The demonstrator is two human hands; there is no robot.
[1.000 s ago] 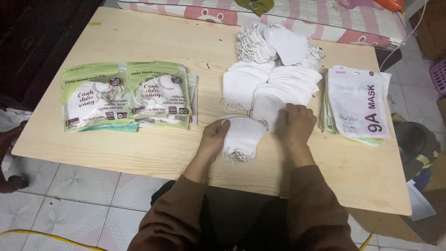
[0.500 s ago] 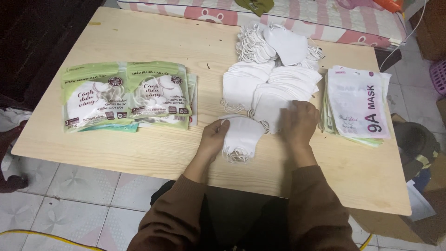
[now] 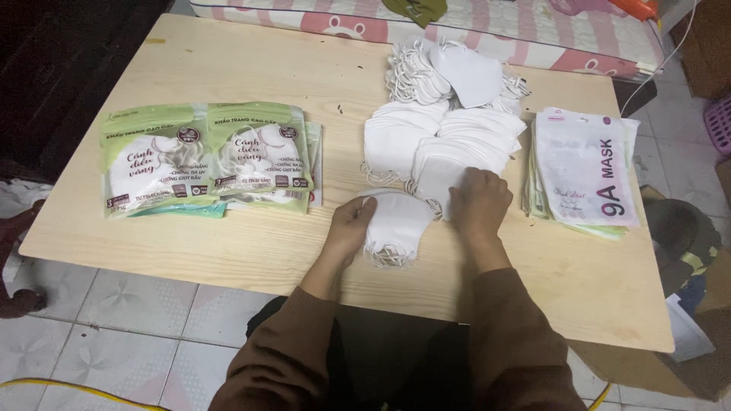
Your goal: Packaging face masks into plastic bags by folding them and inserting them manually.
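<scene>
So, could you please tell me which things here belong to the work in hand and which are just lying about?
In hand:
left hand on small mask stack
right hand on fanned white masks

Lying about:
green mask packets
flat pouch pile
striped mattress

Mask stacks (image 3: pixel 442 144) lie between packets (image 3: pixel 209 156) and pouches (image 3: pixel 582 171).

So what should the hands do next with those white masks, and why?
Probably the right hand should slide one mask off the white mask pile onto the small stack that the left hand steadies. The right hand's fingers already rest on the pile's near edge, the small stack sits right beside it, and its ear loops hang loose at the front, so it looks unfinished.
</scene>
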